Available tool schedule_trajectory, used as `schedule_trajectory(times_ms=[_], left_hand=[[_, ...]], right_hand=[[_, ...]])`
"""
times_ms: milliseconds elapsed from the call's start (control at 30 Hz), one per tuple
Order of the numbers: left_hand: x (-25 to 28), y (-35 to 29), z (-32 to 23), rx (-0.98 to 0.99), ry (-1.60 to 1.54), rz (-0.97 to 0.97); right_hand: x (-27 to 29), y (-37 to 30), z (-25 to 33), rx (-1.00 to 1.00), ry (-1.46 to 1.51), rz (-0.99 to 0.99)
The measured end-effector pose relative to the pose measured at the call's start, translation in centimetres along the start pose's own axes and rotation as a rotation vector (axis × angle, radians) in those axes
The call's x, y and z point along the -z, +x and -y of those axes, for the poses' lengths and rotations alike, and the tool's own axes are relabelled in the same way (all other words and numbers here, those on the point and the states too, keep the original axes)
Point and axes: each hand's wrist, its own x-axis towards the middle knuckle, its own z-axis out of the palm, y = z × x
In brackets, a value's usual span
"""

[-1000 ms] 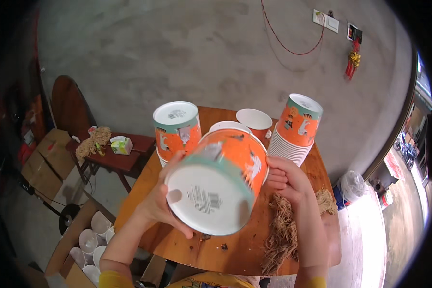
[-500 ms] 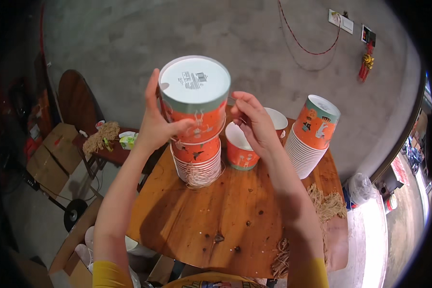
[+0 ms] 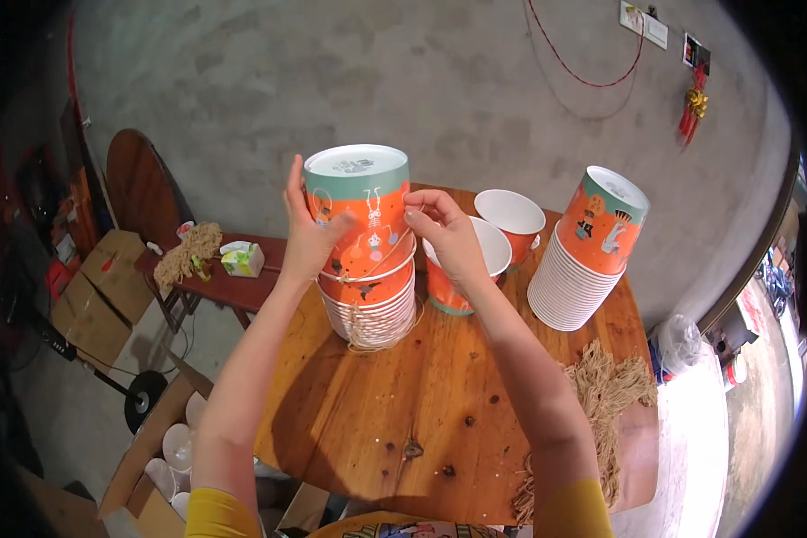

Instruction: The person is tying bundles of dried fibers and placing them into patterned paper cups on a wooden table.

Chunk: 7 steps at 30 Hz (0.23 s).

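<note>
An orange paper bucket [image 3: 372, 202] with a green band and cartoon figures stands upside down on top of a stack of nested buckets [image 3: 372, 318] at the table's left. My left hand [image 3: 311, 238] grips its left side, thumb across the front, fingers behind. At its right side, my right hand [image 3: 444, 235] has thumb and forefinger pinched together; a thin string runs from near there down across the bucket's front. What the fingertips hold is too small to make out clearly. Twine loops hang around the stack's lower rims.
Two upright buckets, a front one [image 3: 480, 251] and a back one [image 3: 511, 211], stand behind my right hand. Farther right is a tall inverted stack [image 3: 587, 260]. Twine bundles [image 3: 605, 394] lie at the table's right edge. A red bench [image 3: 211, 278] stands at left.
The top bucket has come down and tipped level on the stack. My right hand has moved in to its right side, fingers pinching. The view has shifted slightly.
</note>
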Motion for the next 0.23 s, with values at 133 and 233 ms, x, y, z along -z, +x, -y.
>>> schedule_trajectory(times_ms=[133, 233], left_hand=[[0.0, -1.5, 0.2, 0.008, 0.040, -0.042], [-0.5, -2.8, 0.5, -0.028, 0.094, -0.049]], right_hand=[[-0.1, -0.9, -0.3, -0.070, -0.063, -0.032], [0.4, -1.3, -1.8, -0.007, -0.140, -0.005]])
